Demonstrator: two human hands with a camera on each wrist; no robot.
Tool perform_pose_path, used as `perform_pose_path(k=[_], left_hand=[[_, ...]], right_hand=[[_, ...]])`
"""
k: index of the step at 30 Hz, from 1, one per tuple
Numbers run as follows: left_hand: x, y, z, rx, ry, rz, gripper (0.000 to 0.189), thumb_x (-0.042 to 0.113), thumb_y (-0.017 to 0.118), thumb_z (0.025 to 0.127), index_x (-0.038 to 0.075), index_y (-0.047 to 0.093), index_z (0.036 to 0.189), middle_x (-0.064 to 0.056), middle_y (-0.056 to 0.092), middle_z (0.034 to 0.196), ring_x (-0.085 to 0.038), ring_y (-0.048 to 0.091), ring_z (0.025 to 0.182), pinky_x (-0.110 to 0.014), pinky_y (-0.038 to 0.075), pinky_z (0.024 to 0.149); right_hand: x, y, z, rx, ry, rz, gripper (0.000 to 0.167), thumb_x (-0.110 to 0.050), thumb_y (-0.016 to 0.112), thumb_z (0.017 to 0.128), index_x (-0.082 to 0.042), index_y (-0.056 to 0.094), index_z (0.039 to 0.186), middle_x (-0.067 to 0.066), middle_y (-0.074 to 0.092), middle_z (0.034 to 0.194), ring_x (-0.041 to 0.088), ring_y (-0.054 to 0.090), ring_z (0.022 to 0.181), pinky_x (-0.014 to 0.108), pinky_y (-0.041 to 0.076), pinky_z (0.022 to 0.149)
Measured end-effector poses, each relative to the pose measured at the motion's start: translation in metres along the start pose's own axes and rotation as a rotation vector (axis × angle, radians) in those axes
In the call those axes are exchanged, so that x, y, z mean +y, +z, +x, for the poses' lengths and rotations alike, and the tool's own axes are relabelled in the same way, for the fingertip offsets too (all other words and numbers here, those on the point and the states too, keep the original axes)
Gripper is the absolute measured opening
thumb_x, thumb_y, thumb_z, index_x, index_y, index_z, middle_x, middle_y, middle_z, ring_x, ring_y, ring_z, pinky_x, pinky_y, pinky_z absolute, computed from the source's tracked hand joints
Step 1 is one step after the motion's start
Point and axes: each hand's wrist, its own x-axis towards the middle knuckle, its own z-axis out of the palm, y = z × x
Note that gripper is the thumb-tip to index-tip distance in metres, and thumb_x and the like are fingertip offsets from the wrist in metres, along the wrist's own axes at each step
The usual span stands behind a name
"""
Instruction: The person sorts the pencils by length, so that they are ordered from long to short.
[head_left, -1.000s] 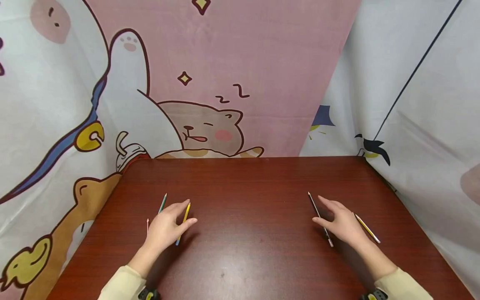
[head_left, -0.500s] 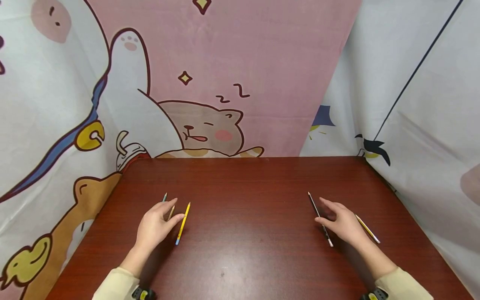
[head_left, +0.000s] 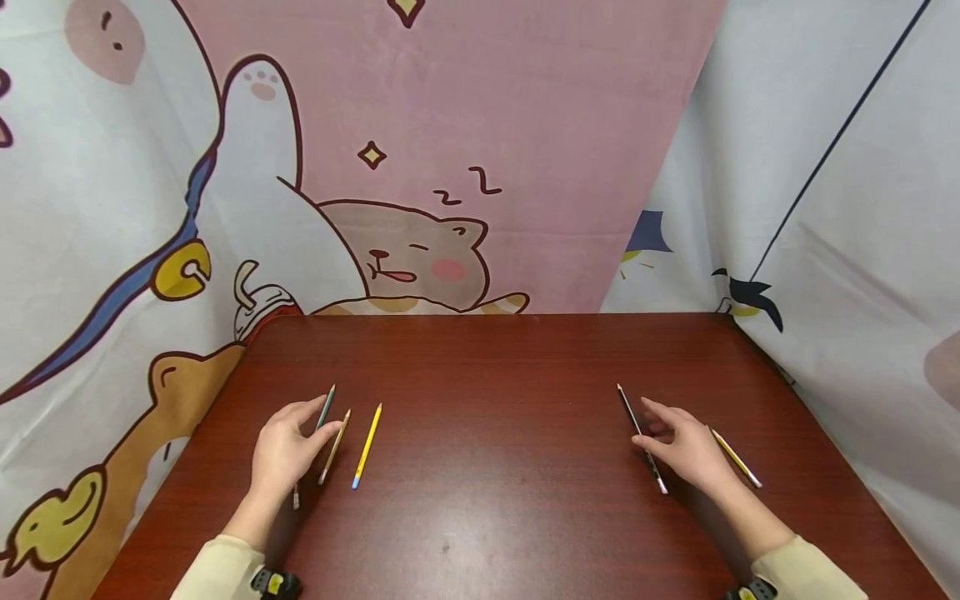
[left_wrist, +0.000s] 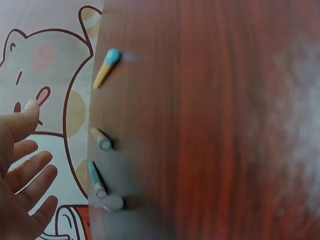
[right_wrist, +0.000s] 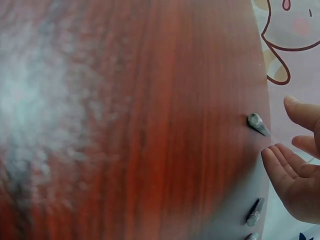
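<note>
While its fingers lie loosely spread and grip nothing, the left hand point(head_left: 281, 450) hovers over a green pencil point(head_left: 326, 407), whose lower end seems to pass beneath the fingertips. Just off the thumb lie 2 more, a tan pencil point(head_left: 333, 447) and a yellow pencil point(head_left: 367, 446). The right hand point(head_left: 684, 450), also relaxed and holding nothing, rests beside a black pencil point(head_left: 640, 436) at its thumb; a yellow-striped pencil point(head_left: 736, 457) lies beyond its outer edge on the table point(head_left: 495, 467).

The worktop point(head_left: 495, 467) is glossy reddish wood grain, perhaps laminate; the printed backdrop point(head_left: 450, 125) looks like soft matt cloth.
</note>
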Motion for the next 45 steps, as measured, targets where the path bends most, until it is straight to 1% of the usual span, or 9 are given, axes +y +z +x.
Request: perform_pose_path(k=[5, 10, 13, 16, 21, 25, 34, 39, 45], left_hand=[[-0.007, -0.002, -0.001, -0.015, -0.051, 0.001, 0.048, 0.016, 0.085, 0.077, -0.003, 0.070, 0.118, -0.022, 0.069, 0.108, -0.041, 0.063, 0.100, -0.056, 0.049, 0.082], [-0.014, -0.002, -0.002, -0.026, -0.084, 0.008, 0.047, 0.016, 0.085, 0.078, -0.003, 0.070, 0.118, -0.020, 0.069, 0.108, -0.039, 0.065, 0.096, -0.054, 0.050, 0.079], [-0.018, -0.002, -0.001, -0.042, -0.099, 0.007, 0.046, 0.016, 0.084, 0.078, -0.003, 0.070, 0.118, -0.021, 0.069, 0.108, -0.038, 0.065, 0.096, -0.054, 0.051, 0.078], [-0.022, -0.001, 0.000, -0.060, -0.113, 0.002, 0.046, 0.015, 0.084, 0.078, -0.003, 0.069, 0.119, -0.022, 0.069, 0.110, -0.040, 0.065, 0.100, -0.055, 0.050, 0.081], [-0.028, 0.000, 0.001, -0.078, -0.116, 0.009, 0.046, 0.014, 0.084, 0.078, -0.003, 0.070, 0.118, -0.023, 0.069, 0.109, -0.041, 0.064, 0.102, -0.055, 0.049, 0.083], [-0.030, 0.000, 0.002, -0.109, -0.130, 0.006, 0.045, 0.014, 0.083, 0.079, -0.003, 0.069, 0.118, -0.022, 0.070, 0.109, -0.041, 0.064, 0.102, -0.055, 0.049, 0.084], [-0.032, 0.000, 0.005, -0.170, -0.178, -0.021, 0.044, 0.015, 0.082, 0.081, -0.003, 0.069, 0.119, -0.019, 0.071, 0.107, -0.038, 0.066, 0.100, -0.053, 0.050, 0.082], [-0.033, 0.001, 0.007, -0.204, -0.207, -0.023, 0.043, 0.016, 0.082, 0.082, -0.002, 0.070, 0.119, -0.017, 0.072, 0.105, -0.035, 0.068, 0.096, -0.050, 0.051, 0.079], [-0.035, 0.003, 0.008, -0.226, -0.233, -0.018, 0.040, 0.015, 0.081, 0.082, -0.003, 0.071, 0.117, -0.017, 0.073, 0.104, -0.035, 0.067, 0.096, -0.049, 0.051, 0.078]], right_hand=[[0.002, 0.003, 0.000, 0.007, -0.002, -0.010, 0.062, -0.014, 0.083, 0.080, 0.006, 0.056, 0.133, 0.021, 0.067, 0.108, 0.031, 0.068, 0.087, 0.039, 0.055, 0.069], [0.001, 0.005, 0.000, -0.009, 0.021, -0.017, 0.061, -0.013, 0.082, 0.081, 0.007, 0.057, 0.133, 0.020, 0.068, 0.105, 0.030, 0.068, 0.086, 0.038, 0.055, 0.068], [0.001, 0.006, 0.000, -0.028, 0.039, -0.016, 0.062, -0.012, 0.081, 0.081, 0.007, 0.056, 0.134, 0.018, 0.067, 0.104, 0.029, 0.068, 0.086, 0.040, 0.055, 0.070], [0.002, 0.006, 0.000, -0.036, 0.053, -0.018, 0.062, -0.013, 0.081, 0.081, 0.007, 0.056, 0.134, 0.016, 0.067, 0.103, 0.028, 0.068, 0.086, 0.040, 0.054, 0.071], [0.004, 0.008, 0.001, -0.032, 0.063, -0.021, 0.061, -0.014, 0.082, 0.081, 0.007, 0.057, 0.133, 0.012, 0.067, 0.100, 0.025, 0.067, 0.085, 0.035, 0.053, 0.070], [0.006, 0.009, 0.001, -0.030, 0.069, -0.019, 0.061, -0.015, 0.083, 0.080, 0.008, 0.058, 0.131, 0.009, 0.067, 0.095, 0.023, 0.066, 0.083, 0.032, 0.052, 0.069], [0.005, 0.010, 0.002, -0.064, 0.099, -0.034, 0.061, -0.023, 0.082, 0.082, 0.009, 0.060, 0.129, 0.002, 0.064, 0.089, 0.020, 0.063, 0.079, 0.033, 0.048, 0.068], [0.005, 0.010, 0.002, -0.067, 0.090, -0.047, 0.060, -0.024, 0.083, 0.081, 0.009, 0.061, 0.127, 0.000, 0.063, 0.087, 0.018, 0.062, 0.077, 0.032, 0.047, 0.066], [0.006, 0.011, 0.002, -0.065, 0.081, -0.071, 0.060, -0.025, 0.083, 0.081, 0.008, 0.062, 0.127, 0.000, 0.061, 0.085, 0.016, 0.059, 0.075, 0.032, 0.045, 0.063]])
